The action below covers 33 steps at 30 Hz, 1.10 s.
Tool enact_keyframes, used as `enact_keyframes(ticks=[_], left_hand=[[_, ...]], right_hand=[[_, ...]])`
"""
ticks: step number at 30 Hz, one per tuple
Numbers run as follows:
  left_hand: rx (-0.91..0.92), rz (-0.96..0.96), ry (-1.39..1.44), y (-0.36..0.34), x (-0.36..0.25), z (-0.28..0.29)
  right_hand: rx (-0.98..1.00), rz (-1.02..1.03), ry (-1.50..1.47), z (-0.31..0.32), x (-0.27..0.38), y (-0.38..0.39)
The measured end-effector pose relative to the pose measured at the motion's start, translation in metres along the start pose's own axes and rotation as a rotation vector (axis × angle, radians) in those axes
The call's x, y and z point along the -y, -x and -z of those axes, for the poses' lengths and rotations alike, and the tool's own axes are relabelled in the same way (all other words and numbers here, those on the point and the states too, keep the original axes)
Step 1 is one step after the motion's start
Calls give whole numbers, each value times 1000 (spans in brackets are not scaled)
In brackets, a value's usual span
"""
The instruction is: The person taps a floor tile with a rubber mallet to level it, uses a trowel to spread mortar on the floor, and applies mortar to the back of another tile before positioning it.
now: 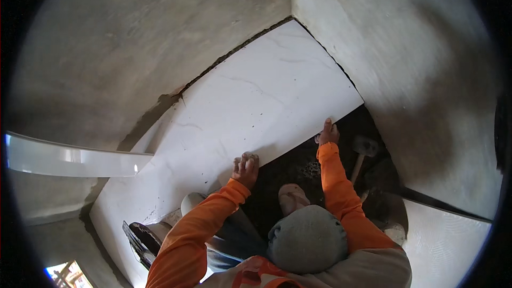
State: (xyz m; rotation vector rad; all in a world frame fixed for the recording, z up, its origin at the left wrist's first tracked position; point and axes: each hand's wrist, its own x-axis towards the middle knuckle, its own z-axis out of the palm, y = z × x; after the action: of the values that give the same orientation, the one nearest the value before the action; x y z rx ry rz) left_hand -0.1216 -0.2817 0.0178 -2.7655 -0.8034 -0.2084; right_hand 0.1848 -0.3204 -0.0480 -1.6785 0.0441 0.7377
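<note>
Large white marbled tile (250, 90) covers the floor up to the corner of two walls. My right hand (328, 132) grips its near edge, thumb on top and the other fingers over the side toward the dark bed (298, 165). Farther left along that edge, my left hand (246, 168) rests on the white surface with its fingers curled; its thumb is hidden, so whether it pinches anything is unclear. A mallet with a dark head (365, 145) and a pale handle lies on the dark bed, right of my right forearm.
Grey plastered walls (394, 48) rise close at the far side and right. A glossy white panel (80, 159) juts in from the left. My foot (293, 197) stands on the dark bed between my arms. Another pale slab (442, 240) lies at lower right.
</note>
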Motion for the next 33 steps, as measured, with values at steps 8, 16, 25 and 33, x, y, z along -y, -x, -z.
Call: enact_keyframes(ticks=[8,16,25,33], left_hand=[[-19,-52,35,-15,15,31],[161,-34,254,-33,48,95],[204,-124,240,-29,27,81],[53,-135,336,-19,50,107]], right_hand=[[-28,83,-188,-3,43,34],[-78,148,-61,-17,77,62],[147,-131,-320,9,84,25],[362,80,-26,5,59,35]])
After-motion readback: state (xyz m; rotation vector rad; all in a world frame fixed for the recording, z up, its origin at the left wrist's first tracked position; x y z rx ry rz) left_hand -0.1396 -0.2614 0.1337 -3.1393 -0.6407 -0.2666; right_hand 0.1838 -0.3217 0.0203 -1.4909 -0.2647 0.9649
